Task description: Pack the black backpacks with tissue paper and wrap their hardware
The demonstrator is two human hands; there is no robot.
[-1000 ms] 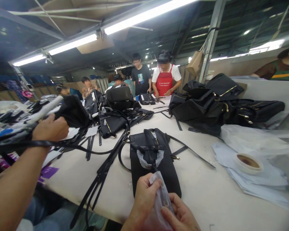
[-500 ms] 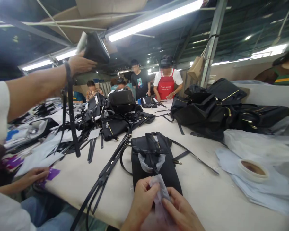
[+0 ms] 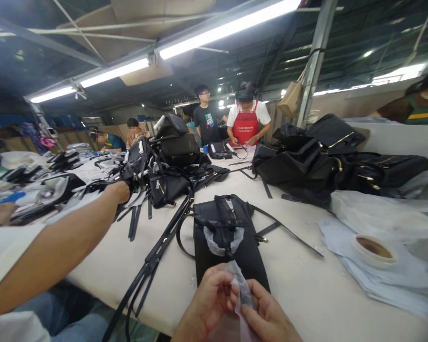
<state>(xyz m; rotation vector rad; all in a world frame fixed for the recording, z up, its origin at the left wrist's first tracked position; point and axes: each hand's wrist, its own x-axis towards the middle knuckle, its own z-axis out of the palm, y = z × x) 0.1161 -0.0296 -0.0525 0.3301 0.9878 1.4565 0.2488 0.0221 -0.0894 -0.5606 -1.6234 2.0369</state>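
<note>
My left hand [image 3: 214, 297] pinches the upper part of a strip of thin whitish wrapping [image 3: 239, 280] just in front of me. Lower down on its right side, my right hand [image 3: 266, 311] has thumb and fingers closed on the same wrapping. Something dark shows through it; I cannot make out what. Right behind my hands a black backpack [image 3: 214, 263] lies on the table, its handle [image 3: 219, 247] partly covered in similar wrapping. Straps with gold-coloured fittings spread out from both sides of the bag. My hands hide its near end.
Black bags are piled at the middle left [image 3: 169, 187] and at the right [image 3: 299, 166]. A tape roll [image 3: 374, 251] rests on pale sheets [image 3: 395, 285]. Long black straps [image 3: 153, 259] cross the table's near edge. From the left reaches a co-worker's arm [image 3: 74, 232]. Someone in a red apron [image 3: 248, 126] stands opposite.
The co-worker's raised arm at the left has come down to the bag pile, where another bag now sits on top. My fingers have shifted slightly on the wrapping.
</note>
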